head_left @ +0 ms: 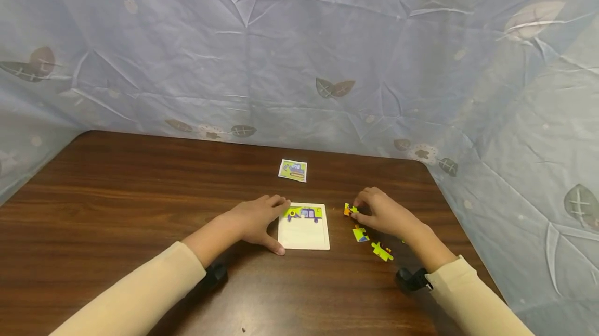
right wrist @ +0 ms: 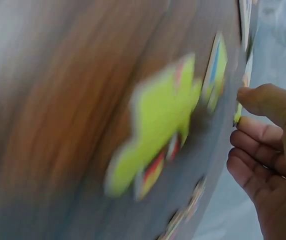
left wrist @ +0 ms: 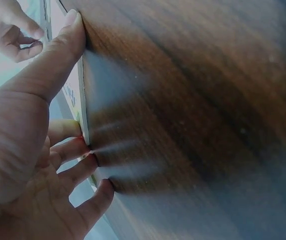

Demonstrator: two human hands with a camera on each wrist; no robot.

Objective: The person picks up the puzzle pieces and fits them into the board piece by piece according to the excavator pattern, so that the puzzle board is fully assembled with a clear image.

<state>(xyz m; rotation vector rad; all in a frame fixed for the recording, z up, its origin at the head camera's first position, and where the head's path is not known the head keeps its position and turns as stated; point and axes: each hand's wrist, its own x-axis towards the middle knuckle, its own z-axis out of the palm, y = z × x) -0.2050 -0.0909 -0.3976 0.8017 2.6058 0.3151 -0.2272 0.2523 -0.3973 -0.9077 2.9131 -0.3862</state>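
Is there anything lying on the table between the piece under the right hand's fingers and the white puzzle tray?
Nothing visible does. The right hand pinches an orange-and-green piece, and bare table lies between it and the puzzle tray. The left hand rests on the tray's far left edge; two loose pieces lie nearer the person.

A makeshift recording corner: a dark wooden table (head_left: 140,211) walled in by a leaf-printed blue sheet (head_left: 299,55).
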